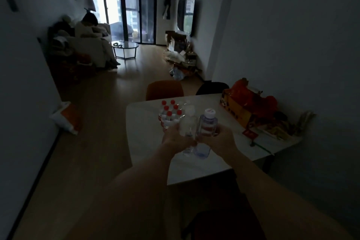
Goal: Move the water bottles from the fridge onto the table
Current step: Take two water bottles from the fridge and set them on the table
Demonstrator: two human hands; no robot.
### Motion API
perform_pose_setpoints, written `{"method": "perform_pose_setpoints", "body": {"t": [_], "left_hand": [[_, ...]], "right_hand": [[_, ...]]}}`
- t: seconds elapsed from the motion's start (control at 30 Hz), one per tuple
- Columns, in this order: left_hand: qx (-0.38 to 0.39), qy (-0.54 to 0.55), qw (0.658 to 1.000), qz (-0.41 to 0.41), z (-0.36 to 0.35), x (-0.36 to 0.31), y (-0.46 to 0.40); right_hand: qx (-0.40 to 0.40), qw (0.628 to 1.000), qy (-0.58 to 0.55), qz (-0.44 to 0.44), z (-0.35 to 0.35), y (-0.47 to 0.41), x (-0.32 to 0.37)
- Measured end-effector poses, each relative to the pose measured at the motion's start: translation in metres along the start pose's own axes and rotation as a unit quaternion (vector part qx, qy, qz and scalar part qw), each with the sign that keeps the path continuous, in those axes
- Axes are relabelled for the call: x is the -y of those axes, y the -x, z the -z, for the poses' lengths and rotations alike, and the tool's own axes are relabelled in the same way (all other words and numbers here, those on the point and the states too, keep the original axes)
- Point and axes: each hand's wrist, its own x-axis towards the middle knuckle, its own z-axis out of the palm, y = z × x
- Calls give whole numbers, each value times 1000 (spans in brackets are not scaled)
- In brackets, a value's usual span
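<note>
Over table [148, 152] | left grip [176, 138] clasps blurred bottle [188, 130] | right grip [224, 138] clasps capped bottle [206, 124]

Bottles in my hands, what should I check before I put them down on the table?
1. Left hand grips the clear bottle: ok.
2. Right hand grips the white-capped bottle: ok.
3. Cap on the clear bottle: cannot tell, it is blurred.
4. Bare spot on the table below the hands: ok.
5. Clear of the red-capped bottle pack: cannot tell, it is very close.
6. Enough light to see: not ok, the room is dark.
</note>
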Motion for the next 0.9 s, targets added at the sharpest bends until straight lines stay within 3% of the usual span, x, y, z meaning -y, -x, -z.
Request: {"method": "perform_pose_setpoints", "body": {"t": [0.3, 0.73, 0.9], "left_hand": [[-26, -22, 999, 41, -40, 9, -166], [-163, -117, 978, 60, -138, 119, -321], [-198, -118, 962, 150, -177, 161, -370]], "right_hand": [[9, 1000, -11, -4, -22, -167, -55], [43, 996, -14, -71, -71, -310, -200], [58, 994, -29, -82, -88, -353, -260]]}}
